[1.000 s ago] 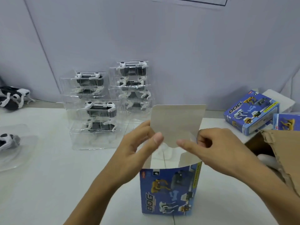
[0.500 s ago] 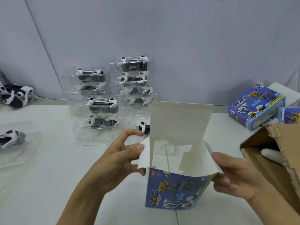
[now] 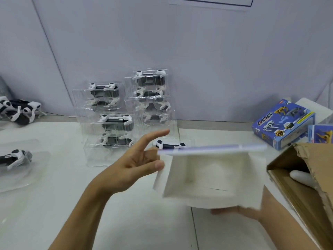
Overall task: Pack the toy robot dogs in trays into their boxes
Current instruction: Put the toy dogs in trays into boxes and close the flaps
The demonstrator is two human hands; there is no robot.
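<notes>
Step in hand: box (image 3: pixel 207 177) opened, mouth tipped toward camera, interior bare, motion-blurred. Right hand (image 3: pixel 239 212) cradles it from beneath, grip pressed on underside. Left hand (image 3: pixel 137 163) beside box, fingers spread, holding nothing. Nearest trayed dog (image 3: pixel 170 145) on counter (image 3: pixel 54 204) just behind box; stacked trays (image 3: pixel 126 112) against wall. Next, likely: left hand takes tray, slides it in level.

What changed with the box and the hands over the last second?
The box tipped from upright until its open mouth faces the camera. The left hand let go and spread open; the right hand now supports it underneath. The stacked trays stayed put.
</notes>
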